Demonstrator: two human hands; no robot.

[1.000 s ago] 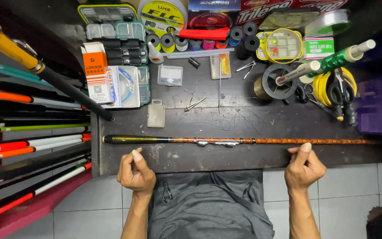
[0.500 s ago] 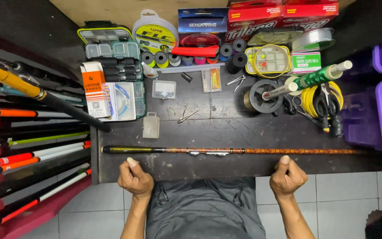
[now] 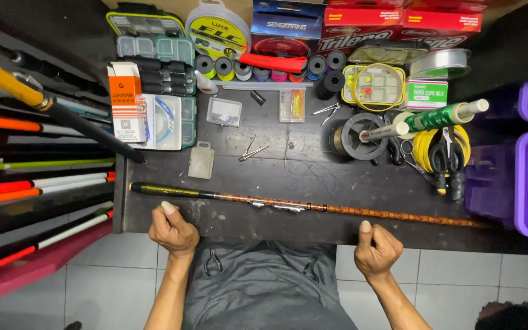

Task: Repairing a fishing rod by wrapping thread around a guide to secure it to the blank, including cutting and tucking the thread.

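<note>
Orange-patterned fishing rod across a dark bench.
Left hand and right hand, both fisted and empty, rest at six o'clock of it.

Fishing rod lies between 2 fisted hands on table.

Bench front strip is open apart from the fishing rod lying lengthwise. Back edge is packed with spools and boxes; pliers crowd the right end.
</note>
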